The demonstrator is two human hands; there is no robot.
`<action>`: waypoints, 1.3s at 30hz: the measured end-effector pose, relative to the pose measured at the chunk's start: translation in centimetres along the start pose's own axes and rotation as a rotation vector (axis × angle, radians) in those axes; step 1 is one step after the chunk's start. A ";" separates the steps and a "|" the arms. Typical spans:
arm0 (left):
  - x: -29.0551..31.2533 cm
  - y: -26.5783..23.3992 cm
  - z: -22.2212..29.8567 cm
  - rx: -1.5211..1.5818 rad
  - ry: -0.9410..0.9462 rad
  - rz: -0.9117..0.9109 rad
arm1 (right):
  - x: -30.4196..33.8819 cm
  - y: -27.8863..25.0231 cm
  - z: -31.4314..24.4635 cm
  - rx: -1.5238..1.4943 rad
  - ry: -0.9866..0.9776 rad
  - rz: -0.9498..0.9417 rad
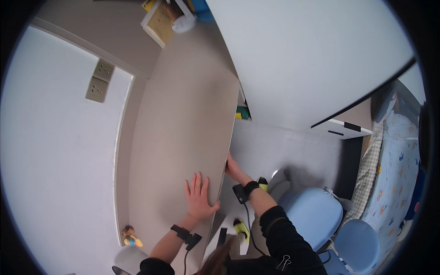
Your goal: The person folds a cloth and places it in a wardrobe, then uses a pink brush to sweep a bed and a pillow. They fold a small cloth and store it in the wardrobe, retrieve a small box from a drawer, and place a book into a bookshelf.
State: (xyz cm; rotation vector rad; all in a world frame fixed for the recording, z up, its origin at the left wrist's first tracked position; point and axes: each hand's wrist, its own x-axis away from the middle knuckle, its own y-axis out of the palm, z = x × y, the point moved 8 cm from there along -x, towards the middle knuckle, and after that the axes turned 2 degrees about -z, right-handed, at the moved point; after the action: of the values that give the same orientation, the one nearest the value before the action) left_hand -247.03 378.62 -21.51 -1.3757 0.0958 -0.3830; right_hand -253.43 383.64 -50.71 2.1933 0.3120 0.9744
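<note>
My left hand (pixel 200 200) lies flat on the beige desk (pixel 188 119), fingers spread and nothing in it. At the desk's right edge is my right hand (pixel 233 168), with its fingertips reaching in beneath the desktop. The edge hides those fingertips, so I cannot see what they touch. A black strap with a small dark device and a cable sits on each wrist.
A small figurine (pixel 132 236) stands at the desk's near left corner. Books (pixel 158 25) and a white round base (pixel 184 24) are at its far end. Wall sockets (pixel 97 88) are on the left. A large white panel (pixel 316 59), a blue chair (pixel 311 215) and a bed (pixel 398 160) occupy the right.
</note>
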 end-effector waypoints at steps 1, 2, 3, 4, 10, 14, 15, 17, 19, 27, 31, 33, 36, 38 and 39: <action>0.0 0.1 -0.1 0.008 0.021 0.007 | 0.5 -0.4 0.1 0.057 0.026 -0.020; 0.0 0.5 -0.2 0.014 0.032 -0.022 | 1.3 -1.0 0.6 0.109 0.079 -0.024; 0.0 0.1 0.0 0.033 0.070 0.027 | 2.2 -1.7 0.4 0.128 0.110 -0.016; -0.1 0.1 -0.3 0.028 0.054 0.010 | 3.1 -2.7 0.4 0.147 0.167 0.015; -0.3 -0.4 0.0 0.040 0.068 0.014 | 17.8 -11.3 -8.3 0.181 -0.068 0.249; 0.3 -0.2 0.0 0.032 0.087 0.052 | 32.4 -13.9 -13.2 0.360 -0.062 0.436; 0.5 -0.3 0.0 0.026 0.089 0.065 | 33.8 -13.0 -14.9 0.661 -0.120 0.435; 0.7 -0.4 0.0 0.015 0.100 0.076 | 35.8 -11.5 -17.0 0.934 -0.176 0.498; 0.8 -0.6 0.1 0.012 0.111 0.095 | 36.3 -10.8 -17.3 1.073 -0.028 0.622; 1.0 -0.6 -0.7 0.061 0.076 0.096 | 34.1 1.2 -20.0 2.039 -0.649 0.559; 1.1 -0.7 -0.9 0.077 0.062 0.076 | 30.5 3.9 -16.9 2.406 -0.559 0.033; 1.1 -0.5 -1.0 0.081 0.047 0.050 | 29.8 3.3 -16.4 2.521 -0.432 0.032; 1.2 -0.7 -1.3 0.094 0.052 0.061 | 30.6 3.2 -15.2 2.665 -0.359 -0.143; 1.2 -1.1 -1.4 0.105 0.061 0.073 | 31.7 4.1 -17.0 2.378 -0.456 -0.033; 1.3 -1.4 -1.4 0.110 0.063 0.075 | 32.2 4.2 -18.1 2.180 -0.421 0.091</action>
State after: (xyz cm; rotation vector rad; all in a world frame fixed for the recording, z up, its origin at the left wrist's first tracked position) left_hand -246.54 376.72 -20.29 -1.2477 0.1749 -0.3640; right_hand -244.70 404.99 -21.54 4.0713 1.5838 -0.3773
